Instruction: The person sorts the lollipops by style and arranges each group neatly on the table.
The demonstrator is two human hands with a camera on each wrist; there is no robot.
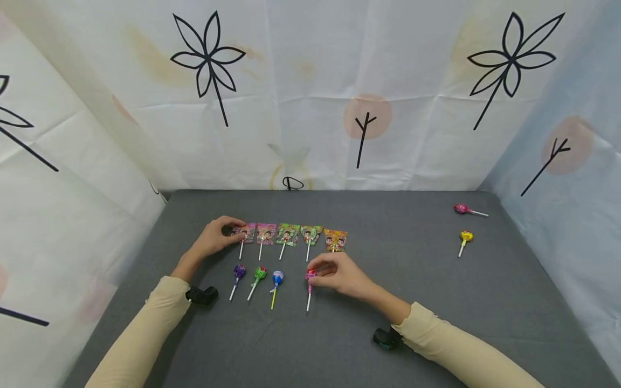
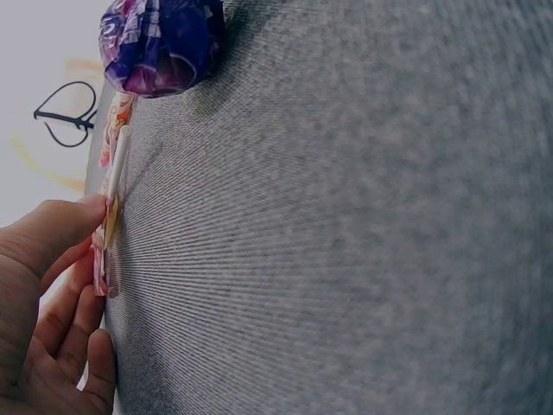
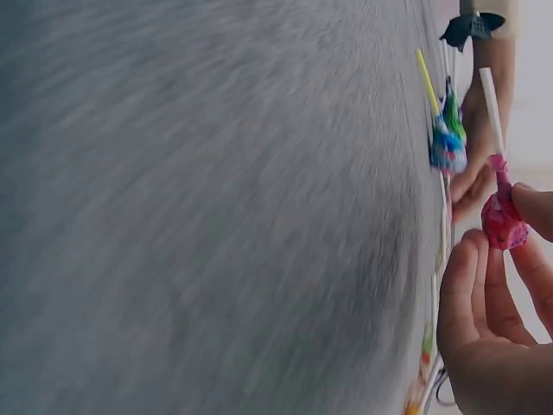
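Observation:
My right hand [image 1: 343,274] pinches a pink-wrapped lollipop [image 3: 503,220] by its round head, the white stick pointing toward me. To its left lie a blue lollipop [image 1: 277,277] with a yellow stick, a green one [image 1: 260,274] and a purple one [image 1: 240,271]. Farther back, my left hand [image 1: 216,237] is at the left end of a row of flat lollipop packets, pinching the leftmost pink packet [image 1: 249,231] between thumb and fingers. Beside it in the row are another pink packet [image 1: 266,233], two green packets [image 1: 288,234] and an orange packet [image 1: 336,240].
At the far right of the grey table [image 1: 412,280] lie a pink lollipop [image 1: 462,208] and a yellow lollipop [image 1: 466,236]. White printed cloth [image 1: 310,64] walls the back and both sides. A black wrist camera [image 1: 386,338] sits under the right forearm.

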